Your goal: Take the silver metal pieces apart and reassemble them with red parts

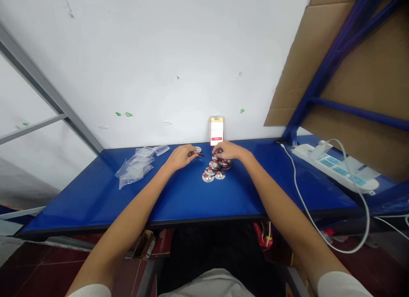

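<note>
My left hand [182, 156] is closed in a pinch on a thin shiny disc [200, 155], seen nearly edge-on with a bit of red on it. Just behind its fingertips another round disc [198, 149] lies on the blue table. My right hand [230, 150] reaches over the far end of a loose pile of shiny round discs [210, 171] with red marks. Its fingers are curled together at the top of the pile, and what lies between them is hidden. Several discs overlap in the pile; the nearest ones lie flat on the tabletop.
Clear plastic bags [136, 167] lie in a heap on the left of the blue table [188, 199]. A phone [217, 131] leans upright against the white wall. On the right are a white power strip [335, 167] and a white cable [298, 190] hanging over the front edge.
</note>
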{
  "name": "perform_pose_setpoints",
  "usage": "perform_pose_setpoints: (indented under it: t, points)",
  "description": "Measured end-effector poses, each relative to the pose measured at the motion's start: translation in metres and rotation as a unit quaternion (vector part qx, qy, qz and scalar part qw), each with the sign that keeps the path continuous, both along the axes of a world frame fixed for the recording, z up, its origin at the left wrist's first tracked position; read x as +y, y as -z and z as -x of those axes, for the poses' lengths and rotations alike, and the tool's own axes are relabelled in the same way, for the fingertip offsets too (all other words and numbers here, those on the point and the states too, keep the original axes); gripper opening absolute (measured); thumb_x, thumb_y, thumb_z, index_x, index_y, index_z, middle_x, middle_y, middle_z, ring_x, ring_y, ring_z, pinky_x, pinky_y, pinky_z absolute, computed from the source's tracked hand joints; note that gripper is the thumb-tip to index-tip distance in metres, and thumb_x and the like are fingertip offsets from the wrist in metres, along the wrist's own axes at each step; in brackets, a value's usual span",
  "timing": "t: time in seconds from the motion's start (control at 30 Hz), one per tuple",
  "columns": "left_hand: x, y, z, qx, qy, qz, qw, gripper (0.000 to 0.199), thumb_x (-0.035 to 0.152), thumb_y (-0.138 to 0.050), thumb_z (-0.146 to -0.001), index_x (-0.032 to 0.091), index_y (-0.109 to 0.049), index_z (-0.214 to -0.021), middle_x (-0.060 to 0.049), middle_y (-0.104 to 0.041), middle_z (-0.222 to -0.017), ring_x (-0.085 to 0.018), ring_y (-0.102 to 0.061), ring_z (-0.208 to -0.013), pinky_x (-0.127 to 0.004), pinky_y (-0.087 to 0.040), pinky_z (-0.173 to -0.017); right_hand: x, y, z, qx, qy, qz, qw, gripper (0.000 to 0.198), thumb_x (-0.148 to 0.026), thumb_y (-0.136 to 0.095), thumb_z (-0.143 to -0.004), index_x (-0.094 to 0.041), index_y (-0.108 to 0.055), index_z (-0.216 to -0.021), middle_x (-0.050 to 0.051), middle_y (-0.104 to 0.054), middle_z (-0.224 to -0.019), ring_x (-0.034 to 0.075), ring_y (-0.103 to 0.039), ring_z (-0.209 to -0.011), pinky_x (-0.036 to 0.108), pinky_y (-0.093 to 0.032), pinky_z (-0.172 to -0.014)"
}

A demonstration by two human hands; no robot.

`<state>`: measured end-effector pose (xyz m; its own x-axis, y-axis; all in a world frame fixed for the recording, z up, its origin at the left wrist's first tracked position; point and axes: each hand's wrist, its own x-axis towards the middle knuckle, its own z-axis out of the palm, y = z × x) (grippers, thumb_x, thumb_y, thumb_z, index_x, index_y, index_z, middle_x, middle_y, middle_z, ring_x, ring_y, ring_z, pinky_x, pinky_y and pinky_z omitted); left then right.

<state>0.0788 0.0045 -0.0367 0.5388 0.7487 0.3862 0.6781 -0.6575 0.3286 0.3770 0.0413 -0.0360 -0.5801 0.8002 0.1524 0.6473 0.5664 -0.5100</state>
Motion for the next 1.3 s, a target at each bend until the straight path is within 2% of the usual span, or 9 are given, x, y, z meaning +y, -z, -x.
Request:
perform_pose_setpoints:
  t: [0.2,0.43,0.53,0.6,0.73,0.87,1.03,1.17,1.3]
  points:
    - [-0.003,0.007,-0.011,0.004,0.072,0.04,0.997,0.004,0.023,-0.071,-0.089,0.024,-0.073,-0.087,-0.002,-0.074,-0.088,-0.018,-0.065,-0.076,-0.027,-0.044,-0.071,0.002,0.003,0.0,-0.006,-0.015,0.023,1.0,0.018,-0.01,-0.077,-0.075,-0.023,-0.084,-0.084,0.003,-0.081,-0.086,0.022,-0.073,-0.08,0.028,-0.051,-0.069]
    - [-0.003,0.012,-0.012,0.007,0.075,0.068,0.995,0.01,0.021,-0.07,-0.088,0.024,-0.074,-0.096,-0.001,-0.075,-0.09,-0.018,-0.067,-0.078,-0.028,-0.047,-0.072,0.002,0.001,0.001,0.023,-0.01,0.024,0.999,0.013,-0.01,-0.077,-0.076,-0.022,-0.08,-0.08,0.002,-0.08,-0.079,0.021,-0.073,-0.075,0.028,-0.053,-0.07]
    - [-0.005,0.01,-0.013,0.013,0.068,0.056,0.996,0.008,0.025,-0.068,-0.091,0.024,-0.073,-0.096,-0.002,-0.074,-0.09,-0.018,-0.066,-0.077,-0.029,-0.046,-0.072,-0.002,0.001,0.009,0.047,0.0,-0.004,0.999,0.005,-0.019,-0.076,-0.085,-0.021,-0.081,-0.085,0.003,-0.08,-0.082,0.021,-0.073,-0.077,0.03,-0.054,-0.074]
    - [-0.007,0.007,-0.014,0.014,0.053,0.028,0.998,0.008,0.027,-0.063,-0.094,0.024,-0.071,-0.094,-0.002,-0.073,-0.089,-0.018,-0.065,-0.076,-0.03,-0.046,-0.072,-0.007,0.001,0.019,0.079,-0.018,-0.009,0.997,0.01,-0.023,-0.072,-0.092,-0.02,-0.081,-0.094,0.004,-0.081,-0.09,0.021,-0.074,-0.083,0.031,-0.056,-0.079]
    - [-0.009,0.002,-0.013,-0.019,0.021,-0.019,0.999,0.01,0.026,-0.06,-0.096,0.023,-0.069,-0.092,-0.003,-0.072,-0.089,-0.019,-0.065,-0.079,-0.031,-0.046,-0.076,-0.017,0.001,0.037,0.152,-0.076,0.027,0.985,0.026,-0.014,-0.066,-0.093,-0.019,-0.079,-0.113,0.006,-0.082,-0.107,0.02,-0.075,-0.098,0.032,-0.057,-0.091]
    - [-0.01,-0.002,-0.012,-0.057,-0.005,-0.008,0.998,0.012,0.03,-0.062,-0.096,0.022,-0.068,-0.089,-0.003,-0.073,-0.086,-0.019,-0.065,-0.077,-0.03,-0.047,-0.073,-0.021,0.0,0.042,0.204,-0.103,0.061,0.972,0.033,-0.01,-0.066,-0.091,-0.021,-0.079,-0.119,0.006,-0.082,-0.113,0.019,-0.076,-0.102,0.033,-0.057,-0.096]
    - [-0.008,-0.001,-0.015,-0.13,-0.023,0.029,0.991,0.018,0.035,-0.064,-0.098,0.02,-0.069,-0.089,-0.002,-0.076,-0.087,-0.018,-0.067,-0.076,-0.03,-0.05,-0.074,-0.016,0.007,0.047,0.278,-0.06,0.074,0.956,0.016,-0.022,-0.077,-0.091,-0.018,-0.079,-0.107,0.005,-0.082,-0.095,0.019,-0.077,-0.086,0.031,-0.06,-0.084]
    - [-0.008,0.001,-0.018,-0.186,-0.05,0.004,0.981,0.016,0.035,-0.067,-0.099,0.021,-0.068,-0.106,-0.002,-0.073,-0.091,-0.018,-0.067,-0.08,-0.029,-0.052,-0.075,-0.015,0.013,0.056,0.332,-0.019,0.137,0.933,0.011,-0.027,-0.08,-0.092,-0.016,-0.075,-0.092,0.005,-0.08,-0.079,0.019,-0.079,-0.075,0.025,-0.061,-0.068]
    - [-0.013,-0.001,-0.016,-0.084,-0.003,-0.072,0.994,0.022,0.035,-0.066,-0.103,0.024,-0.071,-0.121,-0.005,-0.072,-0.107,-0.019,-0.068,-0.089,-0.031,-0.053,-0.082,-0.017,0.017,0.065,0.367,0.043,0.182,0.911,0.016,-0.028,-0.084,-0.09,-0.015,-0.075,-0.092,0.007,-0.081,-0.078,0.02,-0.081,-0.072,0.023,-0.062,-0.061]
